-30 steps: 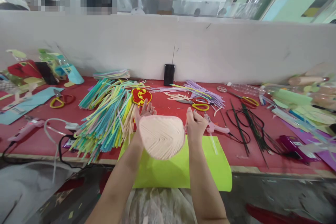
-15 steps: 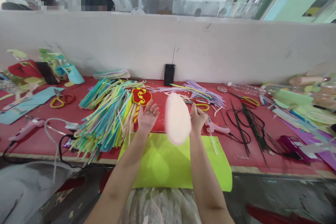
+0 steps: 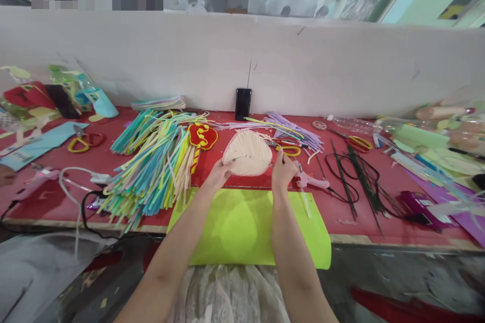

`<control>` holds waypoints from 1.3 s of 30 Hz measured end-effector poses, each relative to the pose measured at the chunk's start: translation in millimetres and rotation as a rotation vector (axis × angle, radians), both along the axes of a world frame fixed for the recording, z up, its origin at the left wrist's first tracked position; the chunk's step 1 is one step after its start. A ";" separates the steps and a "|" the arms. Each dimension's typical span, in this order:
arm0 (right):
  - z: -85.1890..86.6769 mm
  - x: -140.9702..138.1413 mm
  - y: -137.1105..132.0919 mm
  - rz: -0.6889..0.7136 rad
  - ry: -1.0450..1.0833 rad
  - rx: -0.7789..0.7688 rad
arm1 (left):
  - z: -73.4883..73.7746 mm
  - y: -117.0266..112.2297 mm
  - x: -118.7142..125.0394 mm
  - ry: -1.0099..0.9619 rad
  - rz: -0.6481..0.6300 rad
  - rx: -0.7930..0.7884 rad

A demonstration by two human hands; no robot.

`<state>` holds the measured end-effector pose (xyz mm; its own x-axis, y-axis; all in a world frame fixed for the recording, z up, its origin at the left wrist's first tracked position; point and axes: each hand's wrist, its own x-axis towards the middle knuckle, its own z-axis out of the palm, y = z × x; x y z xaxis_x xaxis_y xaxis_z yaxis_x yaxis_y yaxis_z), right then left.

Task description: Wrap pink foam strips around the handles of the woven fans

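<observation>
Far left: a co-worker's hand (image 3: 6, 175) at the frame edge, near a blue sheet (image 3: 41, 147). Next, yellow-and-red scissors (image 3: 87, 141), then a big pile of pastel pipe cleaners (image 3: 151, 166) on the red table (image 3: 352, 229). A red-and-yellow ornament (image 3: 203, 137) lay against the pile's right side. Left hand (image 3: 219, 174) was half curled, thumb and fingers on the cream panel's (image 3: 250, 154) lower-left edge. Panel was between both hands, beyond the lime-green sheet (image 3: 235, 232), in front of a black phone (image 3: 243, 104). Right hand (image 3: 284, 170) was curled tight, pinching the panel at its right edge; exact grip point hidden. Pink glue gun (image 3: 316, 182) just right of it, dark stems (image 3: 364, 174) farther right.
</observation>
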<state>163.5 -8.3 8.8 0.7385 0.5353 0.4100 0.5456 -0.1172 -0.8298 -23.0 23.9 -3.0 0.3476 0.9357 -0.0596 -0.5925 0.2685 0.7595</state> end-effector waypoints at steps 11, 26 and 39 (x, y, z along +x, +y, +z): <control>-1.5 0.5 -1.0 0.889 0.204 -0.151 | 1.4 12.8 -7.2 -0.159 0.271 -0.061; -5.0 2.3 -2.0 0.940 0.258 -0.157 | 7.4 8.0 -3.6 -0.060 0.251 -0.181; -1.1 1.4 -5.2 0.964 0.200 -0.147 | 7.1 7.0 -4.9 -0.128 0.270 -0.111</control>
